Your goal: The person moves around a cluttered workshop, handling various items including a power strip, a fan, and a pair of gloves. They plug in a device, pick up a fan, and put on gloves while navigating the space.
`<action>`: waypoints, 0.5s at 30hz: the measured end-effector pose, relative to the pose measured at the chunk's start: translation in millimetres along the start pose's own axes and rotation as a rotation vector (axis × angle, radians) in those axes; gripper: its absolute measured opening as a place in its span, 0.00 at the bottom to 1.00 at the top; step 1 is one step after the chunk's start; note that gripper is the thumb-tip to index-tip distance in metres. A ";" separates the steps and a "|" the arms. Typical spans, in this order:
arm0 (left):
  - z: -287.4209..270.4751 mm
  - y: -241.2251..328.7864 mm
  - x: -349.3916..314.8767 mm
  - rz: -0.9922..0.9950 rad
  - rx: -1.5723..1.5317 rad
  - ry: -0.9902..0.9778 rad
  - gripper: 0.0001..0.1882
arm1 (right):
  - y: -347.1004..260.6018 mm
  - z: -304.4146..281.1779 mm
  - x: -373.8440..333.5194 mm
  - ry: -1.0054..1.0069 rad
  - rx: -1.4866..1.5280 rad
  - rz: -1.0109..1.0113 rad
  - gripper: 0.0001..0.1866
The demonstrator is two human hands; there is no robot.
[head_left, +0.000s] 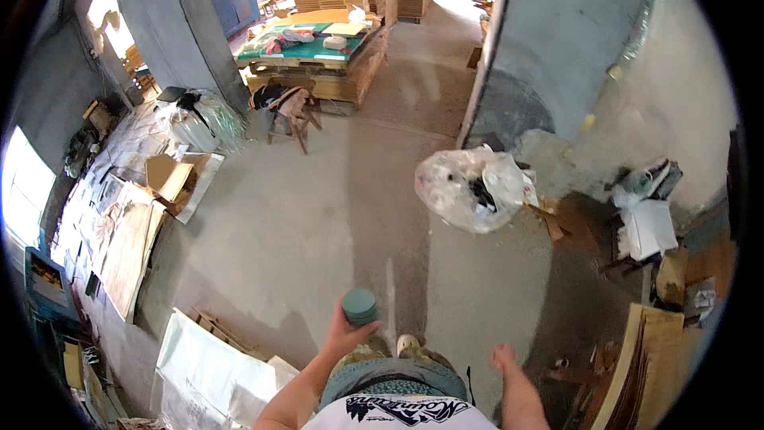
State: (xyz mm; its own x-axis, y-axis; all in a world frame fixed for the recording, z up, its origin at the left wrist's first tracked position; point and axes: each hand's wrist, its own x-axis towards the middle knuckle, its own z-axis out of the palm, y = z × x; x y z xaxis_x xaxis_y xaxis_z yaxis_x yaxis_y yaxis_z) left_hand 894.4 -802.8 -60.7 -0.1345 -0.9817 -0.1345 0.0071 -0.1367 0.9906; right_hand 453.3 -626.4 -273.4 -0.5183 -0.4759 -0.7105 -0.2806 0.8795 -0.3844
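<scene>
In front of my waist, my left hand (345, 334) is wrapped round a short green cylinder (359, 303) with a flat round top. It looks like a lidded tub, though its lower part is hidden by my fingers. Out to the right, away from my body, hangs my right hand (501, 357). Its fingers are curled in and nothing shows in them. One light-coloured shoe (407, 343) is visible on the concrete floor (302, 215) below me.
A large clear plastic bag (469, 189) of rubbish stands ahead right. Wooden stool (294, 115) and a loaded pallet (318, 80) are farther off. Cardboard sheets (131, 247) lie left, white sheeting (211, 366) near left, stacked boards (645, 366) near right.
</scene>
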 end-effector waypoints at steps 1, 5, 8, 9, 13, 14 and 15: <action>-4.1 1.8 33.8 0.013 -0.076 0.036 0.38 | -98.0 -25.2 8.3 0.026 0.135 0.083 0.18; -11.9 16.0 188.2 -0.089 -0.223 0.087 0.37 | -312.4 -70.5 159.2 0.119 0.201 -0.347 0.16; -49.8 8.6 290.8 -0.130 -0.321 0.170 0.38 | -472.9 -43.6 185.5 -0.025 0.136 -0.546 0.14; -58.3 0.3 322.9 -0.133 -0.312 0.182 0.39 | -492.2 -31.2 207.7 -0.099 0.143 -0.521 0.14; -92.7 -0.9 489.3 -0.070 -0.326 0.178 0.41 | -574.2 12.3 266.3 -0.126 -0.103 -0.508 0.12; -91.8 4.2 532.1 -0.045 -0.349 0.146 0.41 | -557.3 12.7 300.4 -0.223 0.017 -0.432 0.12; -96.5 14.8 567.6 -0.024 -0.353 0.130 0.41 | -540.1 22.9 325.1 -0.268 0.137 -0.373 0.12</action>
State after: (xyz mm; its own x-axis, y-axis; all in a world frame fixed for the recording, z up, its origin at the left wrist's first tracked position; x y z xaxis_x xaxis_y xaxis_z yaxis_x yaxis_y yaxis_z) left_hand 913.8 -1374.8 -124.8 -0.0121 -0.9833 -0.1817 0.3497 -0.1744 0.9205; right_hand 454.9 -1256.2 -310.3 -0.1705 -0.7583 -0.6292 -0.2896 0.6489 -0.7036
